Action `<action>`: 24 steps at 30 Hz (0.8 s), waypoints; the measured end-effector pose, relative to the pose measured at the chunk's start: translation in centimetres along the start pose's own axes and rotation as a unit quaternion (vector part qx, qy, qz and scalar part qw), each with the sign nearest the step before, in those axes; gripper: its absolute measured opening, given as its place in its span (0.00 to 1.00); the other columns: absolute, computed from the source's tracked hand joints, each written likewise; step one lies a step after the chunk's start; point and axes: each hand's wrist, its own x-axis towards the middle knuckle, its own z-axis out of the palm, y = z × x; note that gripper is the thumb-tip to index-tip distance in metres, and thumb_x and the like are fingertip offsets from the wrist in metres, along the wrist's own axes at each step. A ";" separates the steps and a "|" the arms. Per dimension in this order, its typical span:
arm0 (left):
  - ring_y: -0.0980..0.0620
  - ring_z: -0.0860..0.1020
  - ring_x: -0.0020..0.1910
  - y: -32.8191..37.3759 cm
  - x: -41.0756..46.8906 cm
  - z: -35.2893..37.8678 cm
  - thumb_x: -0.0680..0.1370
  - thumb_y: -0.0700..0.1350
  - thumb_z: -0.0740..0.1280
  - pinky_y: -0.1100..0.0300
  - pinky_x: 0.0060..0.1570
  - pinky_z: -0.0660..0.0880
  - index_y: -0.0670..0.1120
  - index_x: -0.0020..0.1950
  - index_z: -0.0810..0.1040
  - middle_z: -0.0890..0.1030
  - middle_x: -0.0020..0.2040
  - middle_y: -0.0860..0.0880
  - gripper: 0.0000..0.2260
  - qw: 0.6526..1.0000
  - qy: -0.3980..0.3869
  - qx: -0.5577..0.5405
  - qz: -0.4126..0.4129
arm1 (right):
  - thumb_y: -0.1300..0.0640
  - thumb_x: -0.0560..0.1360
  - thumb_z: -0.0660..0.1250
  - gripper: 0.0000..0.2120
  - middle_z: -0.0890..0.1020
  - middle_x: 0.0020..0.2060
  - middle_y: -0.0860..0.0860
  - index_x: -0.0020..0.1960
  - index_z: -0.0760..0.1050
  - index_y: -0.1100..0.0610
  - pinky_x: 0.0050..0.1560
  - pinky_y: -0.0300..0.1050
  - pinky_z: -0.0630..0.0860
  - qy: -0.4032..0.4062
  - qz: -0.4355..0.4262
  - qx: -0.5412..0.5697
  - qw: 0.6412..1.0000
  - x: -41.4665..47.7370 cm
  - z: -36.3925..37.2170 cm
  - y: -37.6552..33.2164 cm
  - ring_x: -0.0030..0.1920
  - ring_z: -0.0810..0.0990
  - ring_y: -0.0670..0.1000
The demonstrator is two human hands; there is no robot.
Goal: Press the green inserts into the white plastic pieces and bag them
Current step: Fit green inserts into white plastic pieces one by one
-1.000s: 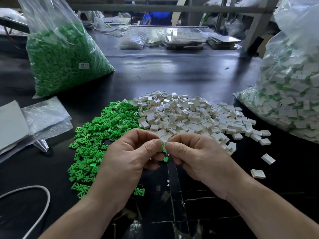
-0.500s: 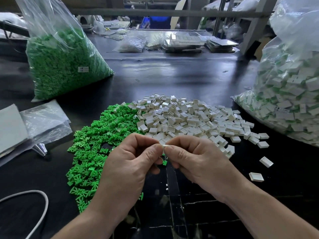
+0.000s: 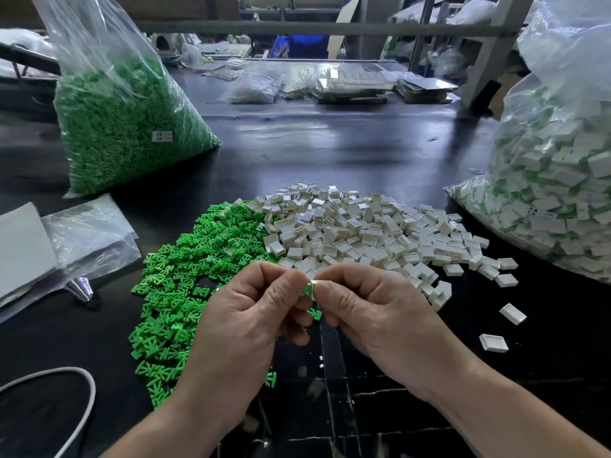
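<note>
— Where are the hands?
— Low in the middle, raised above the dark surface (image 3: 330,153). The left hand (image 3: 244,325) and the right hand (image 3: 373,322) meet at thumb and forefinger.
— And each grip?
— Both are narrow, with the fingers curled. The left pinches a green insert (image 3: 306,289). The right pinches a white plastic piece (image 3: 318,281). The two parts touch, but I cannot tell whether the insert is seated.
— The loose stock?
— A heap of green inserts (image 3: 185,276) lies on the surface, partly hidden by the left hand. A heap of white pieces (image 3: 363,233) touches its right edge. One loose insert (image 3: 315,314) shows just below the fingers.
— Bags?
— A clear bag of green inserts (image 3: 125,133) stands at the far left. A clear bag of white pieces with green showing in them (image 3: 555,200) sits at the right edge. Flat plastic bags (image 3: 89,233) lie at the left, and a white cable (image 3: 62,370) lies nearer.
</note>
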 end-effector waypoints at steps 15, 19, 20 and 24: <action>0.50 0.80 0.30 0.2 0.2 0.0 0.67 0.48 0.79 0.60 0.26 0.78 0.42 0.56 0.83 0.81 0.34 0.43 0.20 0.935 -0.151 -0.290 -0.136 | 0.59 0.77 0.65 0.07 0.78 0.30 0.51 0.47 0.80 0.61 0.21 0.32 0.68 -0.058 0.062 0.291 0.953 -0.7 1.2 -2.1 0.22 0.74 0.41; 0.48 0.81 0.30 0.1 0.2 0.3 0.66 0.47 0.80 0.59 0.28 0.79 0.42 0.54 0.83 0.81 0.34 0.42 0.20 0.929 -0.145 -0.314 -0.134 | 0.63 0.78 0.64 0.07 0.79 0.30 0.52 0.48 0.81 0.63 0.24 0.32 0.74 -0.072 0.065 0.363 0.927 -0.7 1.4 -2.6 0.24 0.78 0.42; 0.48 0.82 0.30 0.2 0.1 0.3 0.65 0.47 0.80 0.59 0.28 0.79 0.42 0.54 0.83 0.82 0.34 0.42 0.20 0.930 -0.142 -0.314 -0.130 | 0.62 0.78 0.65 0.07 0.79 0.30 0.52 0.49 0.81 0.63 0.24 0.32 0.74 -0.072 0.065 0.361 0.927 -0.7 1.4 -2.5 0.24 0.78 0.42; 0.48 0.82 0.31 0.2 -0.2 0.6 0.66 0.48 0.80 0.59 0.30 0.80 0.42 0.54 0.83 0.82 0.35 0.42 0.19 0.933 -0.134 -0.317 -0.105 | 0.60 0.77 0.66 0.07 0.80 0.30 0.52 0.49 0.83 0.60 0.23 0.31 0.73 -0.063 0.072 0.352 0.931 -0.6 1.6 -2.6 0.24 0.78 0.42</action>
